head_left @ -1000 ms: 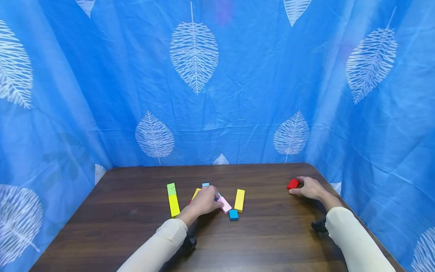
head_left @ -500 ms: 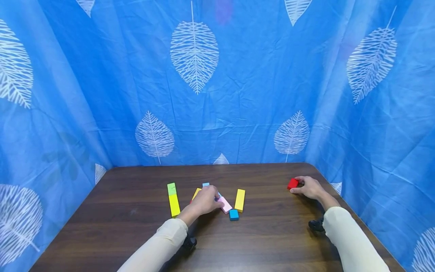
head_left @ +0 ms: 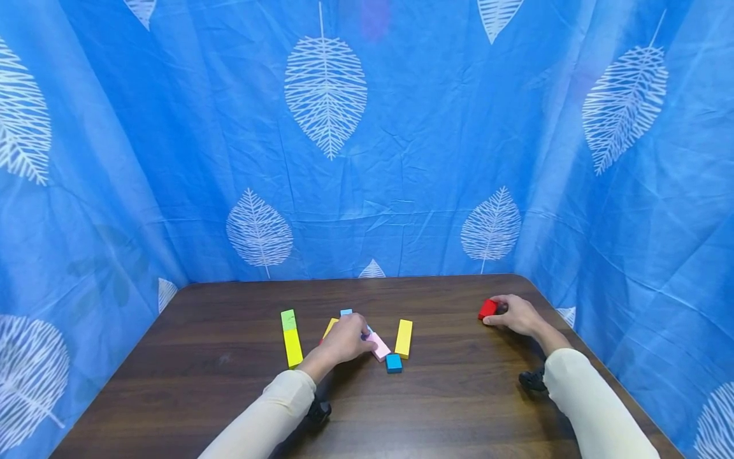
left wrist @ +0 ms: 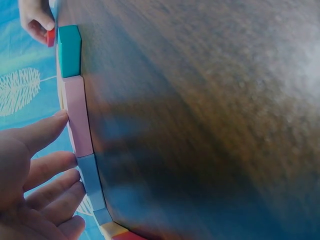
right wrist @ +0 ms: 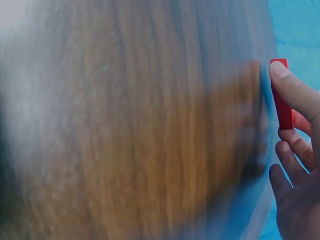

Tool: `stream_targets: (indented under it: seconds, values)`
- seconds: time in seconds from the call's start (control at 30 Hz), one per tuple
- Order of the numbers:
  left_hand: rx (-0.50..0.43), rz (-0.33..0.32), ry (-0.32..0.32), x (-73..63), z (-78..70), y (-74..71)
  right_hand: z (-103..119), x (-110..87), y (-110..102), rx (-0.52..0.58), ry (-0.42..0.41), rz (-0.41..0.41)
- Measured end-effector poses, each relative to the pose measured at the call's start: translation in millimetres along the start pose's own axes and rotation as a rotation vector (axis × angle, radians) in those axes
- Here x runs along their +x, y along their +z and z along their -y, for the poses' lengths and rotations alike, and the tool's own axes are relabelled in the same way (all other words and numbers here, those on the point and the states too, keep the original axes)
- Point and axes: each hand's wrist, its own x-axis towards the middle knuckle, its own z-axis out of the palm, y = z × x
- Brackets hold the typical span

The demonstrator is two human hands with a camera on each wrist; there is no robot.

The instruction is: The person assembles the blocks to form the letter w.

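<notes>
My left hand (head_left: 344, 340) is over a bent line of wooden blocks at mid-table. In the left wrist view its thumb touches the pink block (left wrist: 79, 117), while the fingertips rest at the edge of the light blue block (left wrist: 93, 182). A teal-blue block (head_left: 394, 363) sits at the near end of the pink one. My right hand (head_left: 518, 315) pinches a red block (head_left: 488, 310) between thumb and fingers near the table's right side. The right wrist view shows that red block (right wrist: 283, 100) held upright, a little above the wood.
A yellow block (head_left: 404, 338) lies right of the line. Yellow-green (head_left: 293, 347) and light green (head_left: 288, 319) blocks lie end to end on the left. Another yellow block (head_left: 330, 326) is partly hidden behind my left hand. A blue leaf-print curtain (head_left: 401, 159) surrounds the table (head_left: 218, 382).
My right hand has shifted slightly left with the red block, which has tilted a little. My left hand and the other blocks stay in place.
</notes>
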Motion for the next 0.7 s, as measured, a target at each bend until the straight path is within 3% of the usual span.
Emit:
stream_targets:
  seconds: [0.27,0.7]
  values:
    - [-0.003,-0.003,-0.01,0.3,0.0,0.6,16.2,10.5,4.3,-0.026,-0.047,-0.001]
    - [-0.004,-0.007,-0.002,-0.6,0.5,1.3,46.3,20.2,14.7,0.037,-0.076,0.011]
